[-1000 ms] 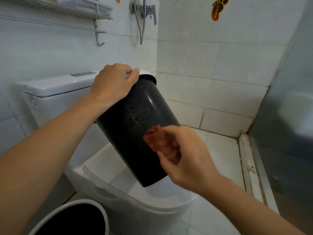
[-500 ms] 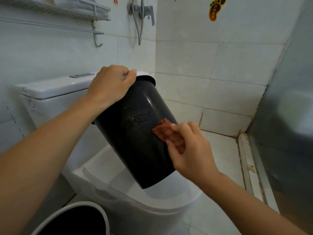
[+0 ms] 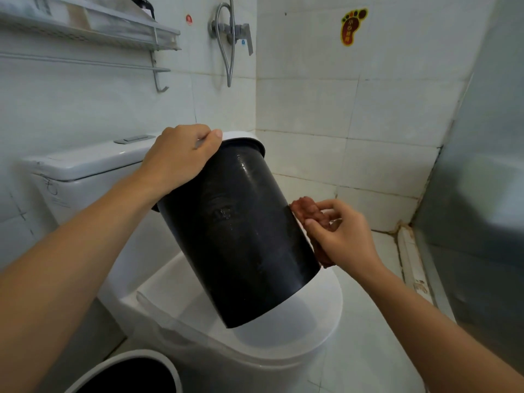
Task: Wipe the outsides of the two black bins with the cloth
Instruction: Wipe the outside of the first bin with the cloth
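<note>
Head camera is showing us a black bin that we are holding tilted above the closed toilet lid, its mouth pointing to 11 o'clock and its base to 5 o'clock. Our left hand is clenching the rim at the top, fingers curled over the edge. Our right hand is pinching a reddish-brown cloth and pressing it on the bin's wall at 3 o'clock.

A moment ago the cloth was lying on the front face of the bin; now it is sitting at the right edge, so the stroke is travelling around the side. We are judging that the front is already wiped and the far side is coming next, maybe with a turn of the bin.

The bin is a smooth, slightly tapered cylinder of dark plastic, glossy where it is wet, with small drops shining near its middle. The cloth is looking soft and bumpy, bunched up. A second bin, black inside a white rim, is standing at 7 o'clock on the floor, well apart from both hands.
</note>
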